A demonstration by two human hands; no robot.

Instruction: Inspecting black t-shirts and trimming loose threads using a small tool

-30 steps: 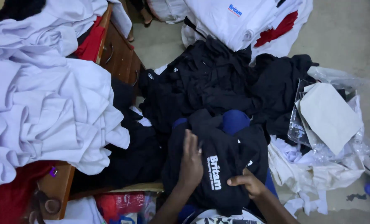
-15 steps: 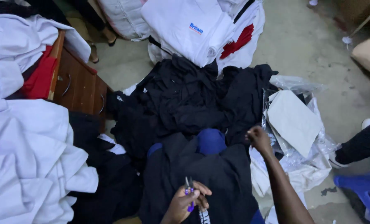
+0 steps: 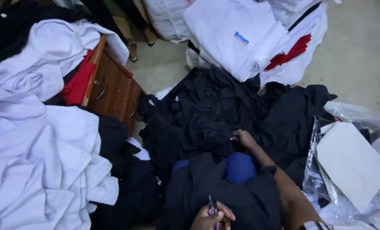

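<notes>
A black garment (image 3: 224, 200) is spread near the bottom centre of the scene, over a blue-clad knee (image 3: 239, 167). It looks soft, light and limp, so it is judged likely to sag and bunch when lifted; a firm pinch at a hem or seam would seem the best place to take hold. A small purple-handled tool (image 3: 211, 211), perhaps thread snips, is gripped in the closed left hand (image 3: 213, 217) at the near edge. The right hand (image 3: 242, 138) is stretched farther out, its fingers curled into the fabric of the black clothes pile (image 3: 211, 110); how tightly they are closed cannot be told. White garments (image 3: 32, 153) are heaped on the left, over a wooden cabinet (image 3: 113, 91). Folded white shirts (image 3: 241, 38) lie far off, and a clear plastic bag (image 3: 352, 166) lies on the right.
</notes>
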